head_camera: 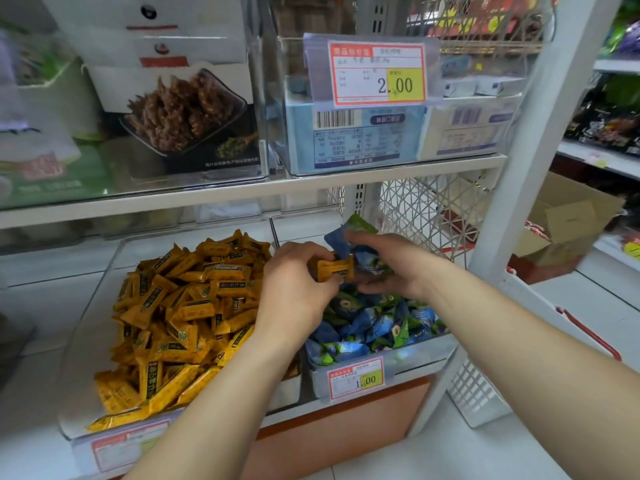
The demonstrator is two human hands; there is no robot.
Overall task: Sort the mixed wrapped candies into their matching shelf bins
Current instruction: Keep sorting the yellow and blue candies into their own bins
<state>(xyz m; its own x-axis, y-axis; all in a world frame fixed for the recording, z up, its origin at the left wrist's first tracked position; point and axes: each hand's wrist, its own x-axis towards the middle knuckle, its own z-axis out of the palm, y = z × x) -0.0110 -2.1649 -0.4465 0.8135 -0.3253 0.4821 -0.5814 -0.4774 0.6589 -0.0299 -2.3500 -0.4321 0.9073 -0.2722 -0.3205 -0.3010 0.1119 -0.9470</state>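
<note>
My L hand [298, 282] pinches an orange candy [336, 270] over the right bin [419, 353] of blues; R hand [388, 265] fingers curled on blue packs [341, 242]. I'd carry it left w/o loosening, drop mid-pile in orange bin [83, 358].

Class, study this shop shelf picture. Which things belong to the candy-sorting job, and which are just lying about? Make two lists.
Job in hand:
left hand pinching a yellow candy
right hand holding blue candies
yellow candy bin
blue candy bin

Just lying about:
snack boxes on the upper shelf
2.00 price tag
cardboard box
white basket
</note>
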